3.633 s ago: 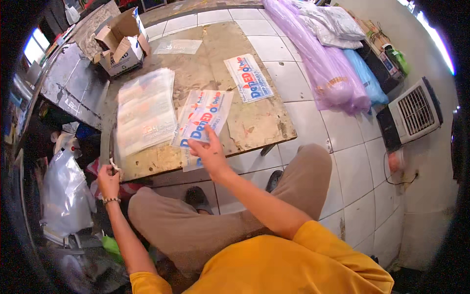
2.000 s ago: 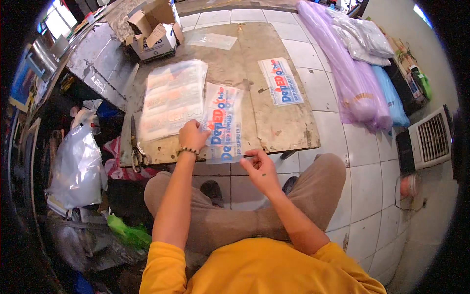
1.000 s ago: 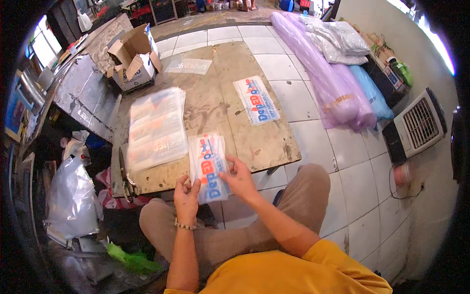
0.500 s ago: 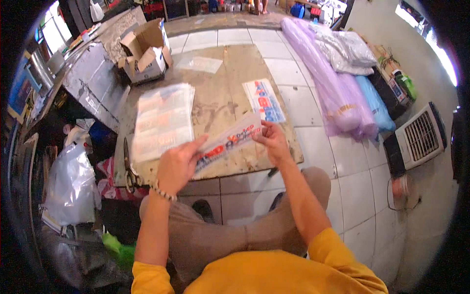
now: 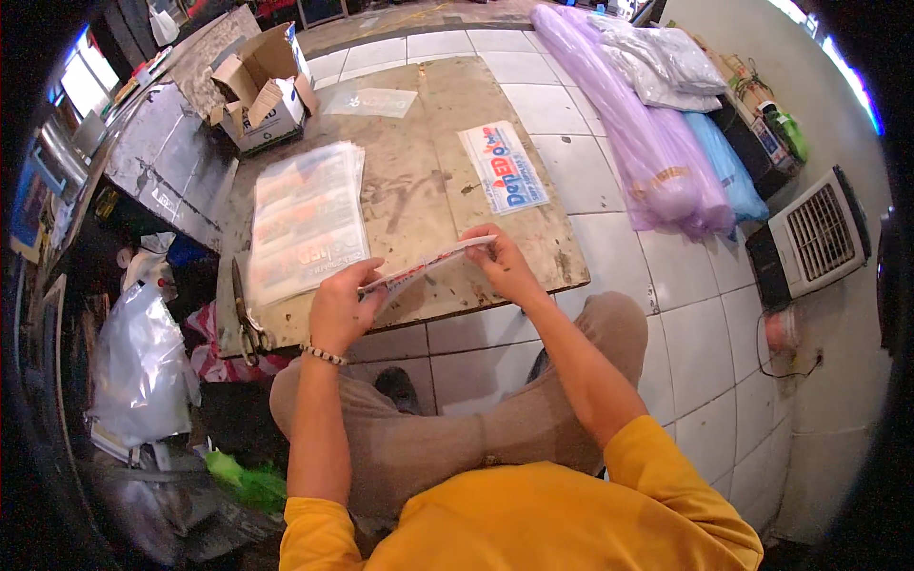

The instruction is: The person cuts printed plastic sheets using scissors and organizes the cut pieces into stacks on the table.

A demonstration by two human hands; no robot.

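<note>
Head view: looking down over the worn desk [image 5: 409, 205].
Left hand [image 5: 343, 303]: gripping one end of some printed plastic sheeting [image 5: 433, 261], thumb and fingers closed on it.
Right hand [image 5: 498, 266]: pinching the other end.
Printed plastic sheeting: up above the near edge, spanning hand to hand, nearly edge-on!
Pile of clear sheets [image 5: 309, 219]: lying flat, left of centre.
Scissors [image 5: 245, 316]: right beside that pile, near left corner.
Printed sheet [image 5: 505, 169]: alone by the right edge.
Open cardboard box [image 5: 264, 126]: over at the far left corner.
</note>
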